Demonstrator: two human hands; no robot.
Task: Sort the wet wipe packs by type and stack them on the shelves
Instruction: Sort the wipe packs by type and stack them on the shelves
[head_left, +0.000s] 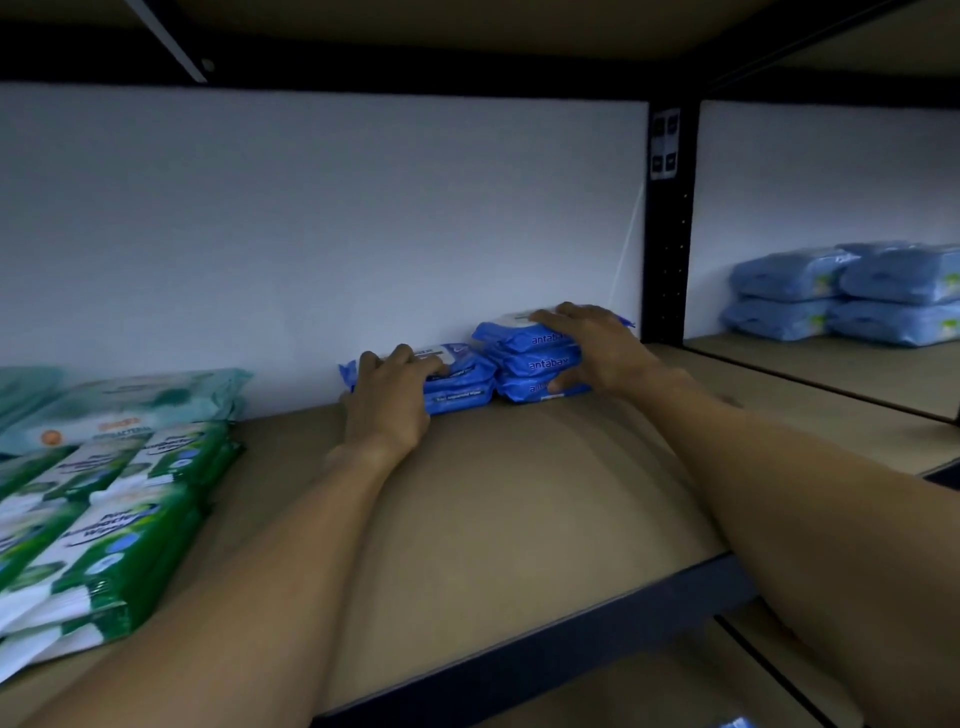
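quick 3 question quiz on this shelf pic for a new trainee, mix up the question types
1. True or false: the right hand holds the taller stack of dark blue packs.
2. Multiple choice: the green packs lie A) to the left of the blue stacks, B) on top of them, C) in the bay to the right.
3. How many packs are in the shorter blue stack held by the left hand?

Key: 1 true; 2 A; 3 two.
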